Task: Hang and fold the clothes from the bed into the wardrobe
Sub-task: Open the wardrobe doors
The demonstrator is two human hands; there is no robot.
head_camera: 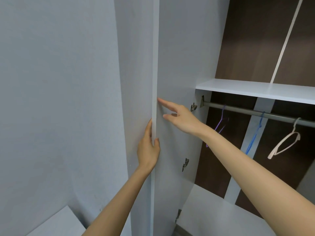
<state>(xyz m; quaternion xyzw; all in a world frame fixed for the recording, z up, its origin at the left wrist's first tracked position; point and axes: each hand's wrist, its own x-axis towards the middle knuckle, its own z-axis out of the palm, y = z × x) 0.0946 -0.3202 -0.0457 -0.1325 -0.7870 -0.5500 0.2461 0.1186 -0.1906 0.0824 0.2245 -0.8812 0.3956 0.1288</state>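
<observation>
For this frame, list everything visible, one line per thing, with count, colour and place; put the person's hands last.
Open wardrobe door: one, pale grey, centre, its edge facing the camera.
Metal hanging rail: one, grey, under the upper shelf.
Thin purple wire hanger: one, left end of the rail.
Thin blue wire hanger: one, middle of the rail.
Pale pink plastic hanger: one, right on the rail.
White upper shelf: one, above the rail.
Metal door hinges: three, dark, down the door's inner side.
Wall: grey, left.
Left hand: gripping the door edge.
Right hand: open, fingertips at the door edge.
</observation>
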